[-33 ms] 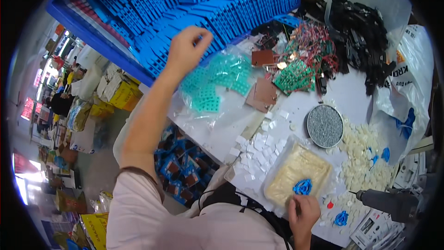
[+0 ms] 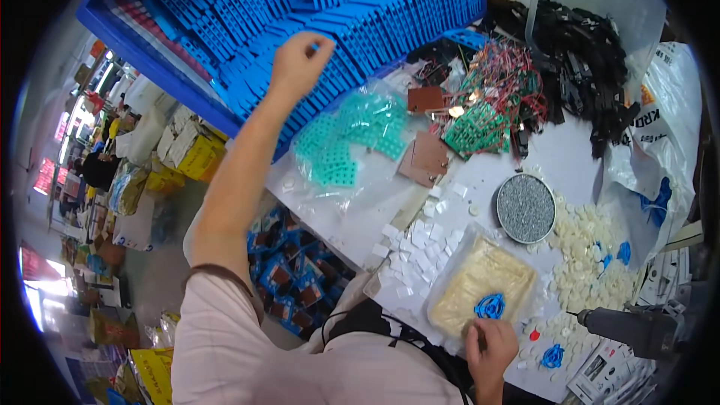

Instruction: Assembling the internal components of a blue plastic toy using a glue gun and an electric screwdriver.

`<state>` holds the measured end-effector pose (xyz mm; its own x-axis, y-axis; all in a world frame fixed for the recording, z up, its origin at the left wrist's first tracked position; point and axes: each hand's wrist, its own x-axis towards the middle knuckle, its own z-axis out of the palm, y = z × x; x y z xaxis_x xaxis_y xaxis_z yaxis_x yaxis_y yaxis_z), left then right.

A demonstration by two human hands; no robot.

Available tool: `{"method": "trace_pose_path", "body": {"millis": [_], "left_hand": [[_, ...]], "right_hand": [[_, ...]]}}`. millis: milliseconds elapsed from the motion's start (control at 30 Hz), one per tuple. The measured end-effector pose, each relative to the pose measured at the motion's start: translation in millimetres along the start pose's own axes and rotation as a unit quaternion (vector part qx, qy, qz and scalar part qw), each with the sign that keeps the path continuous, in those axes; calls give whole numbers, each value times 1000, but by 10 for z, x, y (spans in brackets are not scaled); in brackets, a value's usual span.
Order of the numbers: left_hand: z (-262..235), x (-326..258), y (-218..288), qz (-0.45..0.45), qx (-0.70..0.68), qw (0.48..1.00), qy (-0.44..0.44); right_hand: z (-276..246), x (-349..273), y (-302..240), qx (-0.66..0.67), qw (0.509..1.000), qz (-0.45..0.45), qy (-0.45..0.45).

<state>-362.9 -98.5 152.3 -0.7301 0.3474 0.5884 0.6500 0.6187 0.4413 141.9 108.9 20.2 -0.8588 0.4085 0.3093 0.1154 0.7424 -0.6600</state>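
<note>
My left hand (image 2: 298, 69) is over the near edge of the large blue crate (image 2: 217, 116), its thumb and fingers curled together in a loop. Nothing shows in its grip. Beneath and beyond it, rows of flat blue plastic panels (image 2: 390, 26) with holes fill the crate. My right hand (image 2: 491, 349) is curled at the near edge of a clear bag of yellowish material (image 2: 472, 285). Just above its fingers, a small bundle of blue bands (image 2: 490, 305) lies on the bag. Whatever may be inside the right fingers is hidden.
Bagged green square pieces (image 2: 360, 124), brown plates (image 2: 425, 159), wired circuit boards (image 2: 484, 127) and black parts (image 2: 581, 52) lie across the table. A round tin of grey granules (image 2: 526, 208), white squares (image 2: 424, 244) and a power screwdriver (image 2: 630, 328) are nearer. Blue-brown pieces (image 2: 300, 274) sit below the table edge.
My left hand has moved slightly up and to the left, farther over the crate. My right hand stays almost where it was.
</note>
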Motion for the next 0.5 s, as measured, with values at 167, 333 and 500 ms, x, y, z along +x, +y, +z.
{"method": "trace_pose_path", "body": {"millis": [167, 333, 500], "left_hand": [[160, 1622, -1371, -42, 196, 977, 68], [562, 2218, -1805, -177, 238, 955, -17], [1338, 2557, -1857, -83, 288, 952, -54]], "right_hand": [[36, 58, -87, -13, 1000, 4, -8], [183, 85, -132, -35, 999, 8, 28], [166, -11, -63, -107, 991, 38, 77]]}}
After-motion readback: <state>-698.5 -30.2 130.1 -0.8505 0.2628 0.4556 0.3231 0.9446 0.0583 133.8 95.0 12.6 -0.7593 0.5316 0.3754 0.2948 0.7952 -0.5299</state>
